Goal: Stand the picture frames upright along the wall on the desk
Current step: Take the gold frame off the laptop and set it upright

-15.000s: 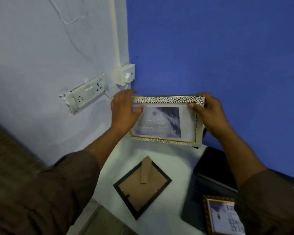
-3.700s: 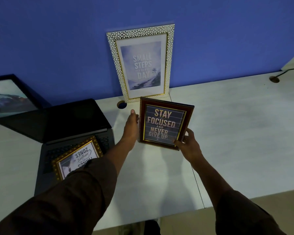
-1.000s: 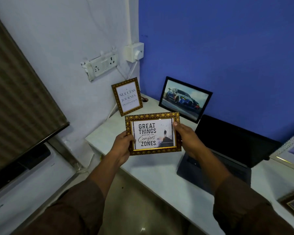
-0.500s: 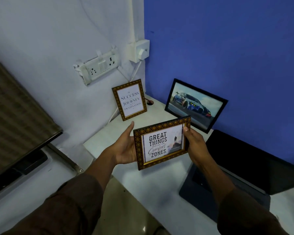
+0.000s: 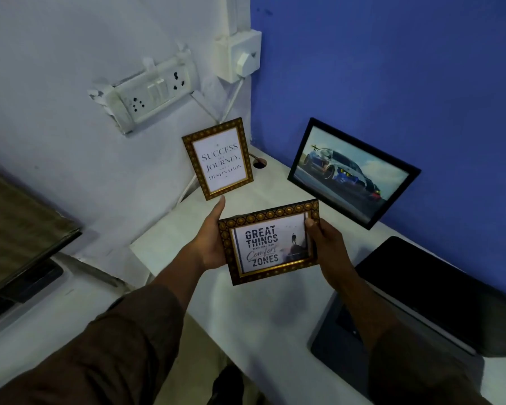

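Observation:
I hold a gold-patterned frame reading "Great Things... Comfort Zones" (image 5: 270,242) above the white desk (image 5: 263,314), tilted slightly. My left hand (image 5: 209,239) grips its left edge and my right hand (image 5: 323,244) grips its right edge. A gold frame reading "Success... Journey" (image 5: 219,157) stands upright against the pale wall at the desk's corner. A black frame with a car picture (image 5: 352,172) leans against the blue wall to its right.
An open dark laptop (image 5: 430,305) sits on the desk at the right. A switchboard (image 5: 149,93) and a wall box (image 5: 238,57) with cables hang above the corner. A cable hole (image 5: 259,163) lies between the standing frames. A dark screen (image 5: 15,238) is at the left.
I have brought the "Great Things" frame forward and lower toward the desk corner, between the two standing frames. The view has moved closer to the corner.

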`<state>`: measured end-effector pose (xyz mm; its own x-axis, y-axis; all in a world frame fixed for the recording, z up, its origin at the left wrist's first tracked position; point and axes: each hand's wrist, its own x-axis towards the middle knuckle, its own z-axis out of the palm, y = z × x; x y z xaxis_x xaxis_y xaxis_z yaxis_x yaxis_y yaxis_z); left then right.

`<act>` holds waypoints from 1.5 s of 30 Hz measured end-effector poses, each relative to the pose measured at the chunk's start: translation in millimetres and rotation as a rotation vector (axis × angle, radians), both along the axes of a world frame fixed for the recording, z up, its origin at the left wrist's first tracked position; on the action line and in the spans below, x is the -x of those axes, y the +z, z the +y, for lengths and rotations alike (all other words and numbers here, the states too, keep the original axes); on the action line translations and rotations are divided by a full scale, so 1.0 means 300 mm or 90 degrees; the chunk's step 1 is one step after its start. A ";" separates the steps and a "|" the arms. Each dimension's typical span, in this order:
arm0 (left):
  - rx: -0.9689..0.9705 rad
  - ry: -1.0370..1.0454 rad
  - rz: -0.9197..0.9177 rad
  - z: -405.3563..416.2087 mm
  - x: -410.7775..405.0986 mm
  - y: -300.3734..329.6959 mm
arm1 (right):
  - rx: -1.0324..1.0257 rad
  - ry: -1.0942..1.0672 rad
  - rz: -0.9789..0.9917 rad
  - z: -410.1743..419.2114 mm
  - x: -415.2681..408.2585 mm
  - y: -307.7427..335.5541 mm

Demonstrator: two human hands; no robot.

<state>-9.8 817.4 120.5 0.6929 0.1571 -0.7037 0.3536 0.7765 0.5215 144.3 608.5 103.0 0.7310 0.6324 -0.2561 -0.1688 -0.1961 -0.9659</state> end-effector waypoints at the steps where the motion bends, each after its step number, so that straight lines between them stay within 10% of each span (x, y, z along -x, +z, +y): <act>1: -0.009 -0.003 0.008 0.019 -0.012 -0.018 | 0.003 -0.010 0.004 0.014 0.003 -0.022; 10: 0.011 -0.174 0.020 0.160 -0.073 -0.256 | 0.008 -0.077 0.011 0.150 -0.020 -0.186; 45: -0.018 0.165 0.075 0.123 -0.066 -0.504 | 0.042 0.004 0.077 0.105 0.043 -0.386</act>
